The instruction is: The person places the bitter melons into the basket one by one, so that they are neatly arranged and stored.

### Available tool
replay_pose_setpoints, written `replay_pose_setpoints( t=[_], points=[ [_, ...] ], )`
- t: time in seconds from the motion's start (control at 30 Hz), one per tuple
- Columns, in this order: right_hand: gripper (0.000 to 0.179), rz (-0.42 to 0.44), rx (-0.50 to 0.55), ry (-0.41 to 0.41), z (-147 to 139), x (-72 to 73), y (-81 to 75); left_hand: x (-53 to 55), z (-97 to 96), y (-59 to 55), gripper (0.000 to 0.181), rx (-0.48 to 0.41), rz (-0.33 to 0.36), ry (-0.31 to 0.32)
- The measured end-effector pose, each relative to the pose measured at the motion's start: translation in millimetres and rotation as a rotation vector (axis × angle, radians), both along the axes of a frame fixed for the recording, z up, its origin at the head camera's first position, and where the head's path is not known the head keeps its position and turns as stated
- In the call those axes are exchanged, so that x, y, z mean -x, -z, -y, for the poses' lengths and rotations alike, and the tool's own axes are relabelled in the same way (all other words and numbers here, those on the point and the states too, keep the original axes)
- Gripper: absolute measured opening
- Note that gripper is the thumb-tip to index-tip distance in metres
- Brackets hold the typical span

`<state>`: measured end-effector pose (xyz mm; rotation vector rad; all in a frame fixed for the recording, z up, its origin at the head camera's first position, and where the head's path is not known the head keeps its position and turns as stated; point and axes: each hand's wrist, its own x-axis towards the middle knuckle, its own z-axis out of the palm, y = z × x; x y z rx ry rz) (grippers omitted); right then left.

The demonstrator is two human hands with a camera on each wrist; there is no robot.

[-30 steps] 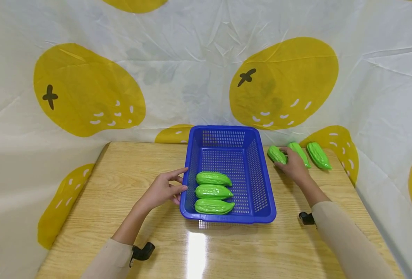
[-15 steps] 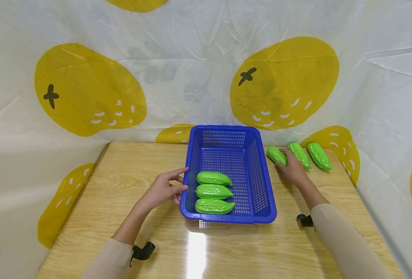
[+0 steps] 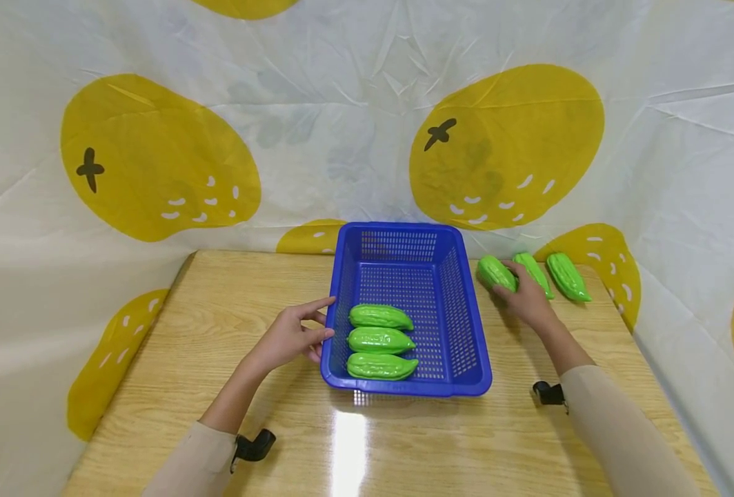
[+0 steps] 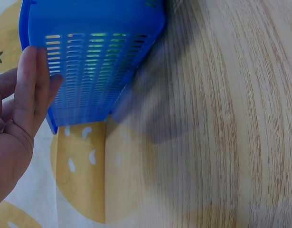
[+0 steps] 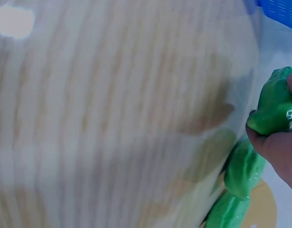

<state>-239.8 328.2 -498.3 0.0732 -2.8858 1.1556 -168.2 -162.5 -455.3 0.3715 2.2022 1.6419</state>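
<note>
A blue perforated plastic basket (image 3: 407, 395) stands mid-table with three green bitter melons (image 3: 382, 341) side by side in its near left part. Fairly straight fingers of my left hand (image 3: 288, 337) touch the basket's left rim; the left wrist view shows them against its outer wall (image 4: 89, 71). Right of the basket, my right hand (image 3: 525, 300) grips another bitter melon (image 3: 494, 271) between thumb and fingers. In the right wrist view this bitter melon (image 5: 274, 107) appears raised off the table. Beyond that hand lie two more, a middle bitter melon (image 3: 531, 270) and a rightmost bitter melon (image 3: 568, 277).
A wooden table (image 3: 230, 290) carries everything, with a bright glare patch near its front. Behind it and along its sides hangs a white cloth (image 3: 317, 159) printed with large yellow fruit. A black strap mount (image 3: 254, 446) sits on each wrist.
The bitter melon in my right hand has come up slightly and shifted a little to the right, with the hand. My left hand and the basket have stayed in place.
</note>
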Motion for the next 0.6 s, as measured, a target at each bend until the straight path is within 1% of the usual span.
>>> replay_pose_setpoints(
  t=[0.13,0.3,0.43,0.6],
  points=[
    [0.065,-0.036,0.014,-0.009,-2,-1.3,-8.1,0.6,0.3,0.6,0.065,0.001,0.009,-0.002],
    [0.062,-0.065,0.046,-0.024,2,-4.3,-25.2,0.7,0.2,-0.3,0.064,0.0,0.01,-0.002],
    [0.064,-0.063,0.055,-0.028,6,-5.1,-41.5,1.6,0.4,-0.5,0.064,-0.006,0.007,-0.004],
    [0.065,-0.059,0.071,-0.063,11,-4.8,-61.8,1.9,0.1,-1.0,0.064,-0.006,0.011,-0.002]
  ],
)
